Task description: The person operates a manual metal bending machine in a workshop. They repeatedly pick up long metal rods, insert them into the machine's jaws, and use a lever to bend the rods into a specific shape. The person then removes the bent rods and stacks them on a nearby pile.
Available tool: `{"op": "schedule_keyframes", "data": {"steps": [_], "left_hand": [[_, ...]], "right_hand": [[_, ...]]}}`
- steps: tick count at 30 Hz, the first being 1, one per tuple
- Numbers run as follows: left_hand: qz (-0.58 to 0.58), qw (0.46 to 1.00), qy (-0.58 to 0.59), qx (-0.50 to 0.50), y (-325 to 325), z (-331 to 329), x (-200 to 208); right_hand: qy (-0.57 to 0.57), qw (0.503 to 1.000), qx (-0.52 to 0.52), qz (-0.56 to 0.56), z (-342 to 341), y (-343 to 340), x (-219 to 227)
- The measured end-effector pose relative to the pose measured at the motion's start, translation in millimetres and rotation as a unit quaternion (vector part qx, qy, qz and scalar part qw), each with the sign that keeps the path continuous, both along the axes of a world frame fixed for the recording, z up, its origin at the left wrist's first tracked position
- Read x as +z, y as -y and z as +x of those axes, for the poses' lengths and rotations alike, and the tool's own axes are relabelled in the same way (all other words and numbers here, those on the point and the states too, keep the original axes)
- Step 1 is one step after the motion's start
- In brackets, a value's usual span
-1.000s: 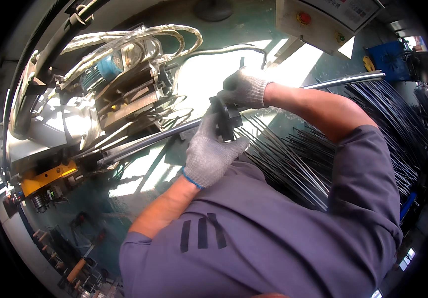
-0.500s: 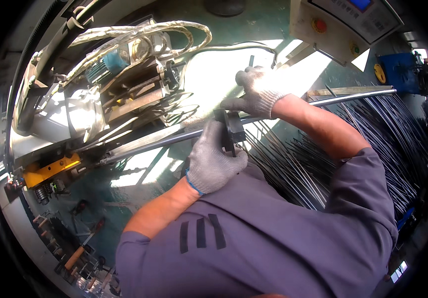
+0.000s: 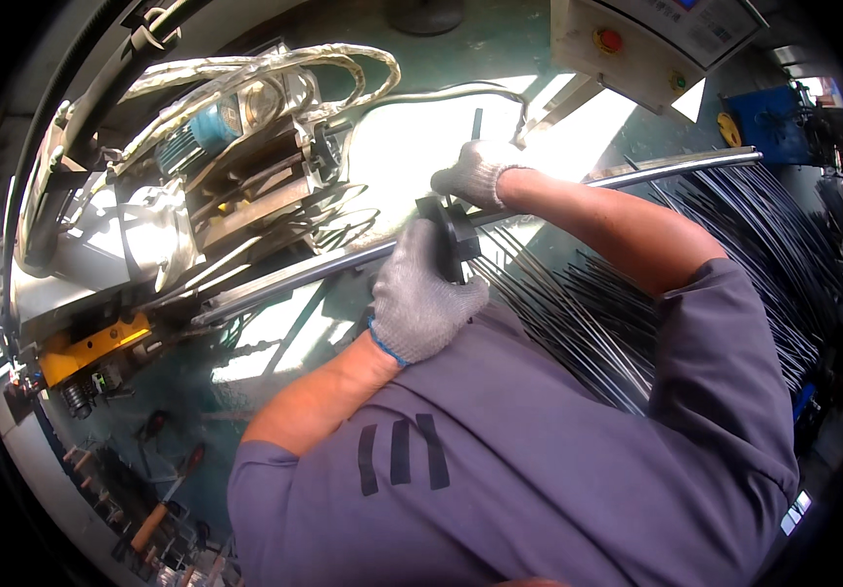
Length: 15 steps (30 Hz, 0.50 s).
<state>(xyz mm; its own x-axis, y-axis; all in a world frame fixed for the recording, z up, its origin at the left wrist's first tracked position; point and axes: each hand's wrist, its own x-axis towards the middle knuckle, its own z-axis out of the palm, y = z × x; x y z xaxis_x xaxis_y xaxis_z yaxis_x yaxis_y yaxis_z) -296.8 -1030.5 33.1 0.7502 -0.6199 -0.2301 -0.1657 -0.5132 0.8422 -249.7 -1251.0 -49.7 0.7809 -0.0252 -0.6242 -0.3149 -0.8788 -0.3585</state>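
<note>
My left hand [image 3: 421,303], in a grey knit glove with a blue cuff edge, is closed on a black block-shaped fixture [image 3: 455,233] in front of me. A long metal tube [image 3: 328,262] runs from the left across to the far right, passing by this fixture. My right hand [image 3: 480,176], gloved too, is at the fixture's far side with its fingers curled in. What those fingers hold, if anything, is hidden. A thin dark upright bar [image 3: 477,124] shows just beyond the right hand.
A machine with a blue motor [image 3: 201,137] and wrapped hoses stands at left. Nearer is a yellow bracket [image 3: 93,352]. Many thin dark rods [image 3: 734,254] lie at right. A control box [image 3: 627,59] with a red button stands far right. Tools [image 3: 152,523] hang lower left.
My right hand has come in left toward the black fixture, and its spread thumb and fingers have curled. My left hand stays on the fixture. The whole view has shifted slightly.
</note>
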Motion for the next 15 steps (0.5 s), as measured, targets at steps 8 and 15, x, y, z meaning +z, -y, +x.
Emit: {"op": "schedule_keyframes", "data": {"steps": [8, 15], "left_hand": [[0.008, 1.0, 0.004, 0.02, -1.2, -2.5, 4.0], [-0.061, 0.998, 0.024, -0.004, -8.9, -6.2, -3.8]], "right_hand": [[0.026, 0.936, -0.042, 0.349, 23.6, 0.8, -40.7], [-0.021, 0.85, -0.005, 0.526, 35.7, -22.1, -27.9]]}}
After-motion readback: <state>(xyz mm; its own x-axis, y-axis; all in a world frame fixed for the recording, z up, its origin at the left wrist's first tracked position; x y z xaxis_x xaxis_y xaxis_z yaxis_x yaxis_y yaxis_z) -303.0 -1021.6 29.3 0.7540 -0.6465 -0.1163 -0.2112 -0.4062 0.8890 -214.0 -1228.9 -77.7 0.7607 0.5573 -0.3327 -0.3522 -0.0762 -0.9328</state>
